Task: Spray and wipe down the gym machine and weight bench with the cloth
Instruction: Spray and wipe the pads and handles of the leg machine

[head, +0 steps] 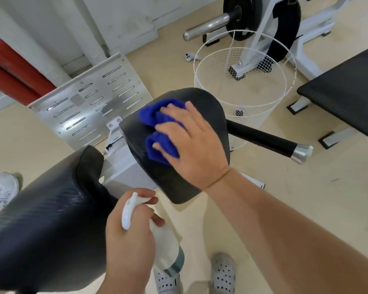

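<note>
1. The right grip [191, 145] lies open, fingers spread flat on top of the blue cloth [155, 115]. It presses the cloth down rather than clutching it, and an even, flat palm probably wipes best.
2. The cloth sits bunched on the far-left part of the seat pad [134, 141]. Spreading it wider would likely cover more with each pass.
3. Long overlapping strokes from the seat pad's far edge to its near edge look sensible, with the curved rim included.
4. The left grip [128, 240], just nearer than the seat pad, is curled round the spray bottle [166, 240] with a finger at the trigger. Any fresh spray is best aimed away from the wiping grip.
5. The back pad [40, 219] left of the seat pad and the weight bench [348, 88] well to its right seem to await their turn.
</note>
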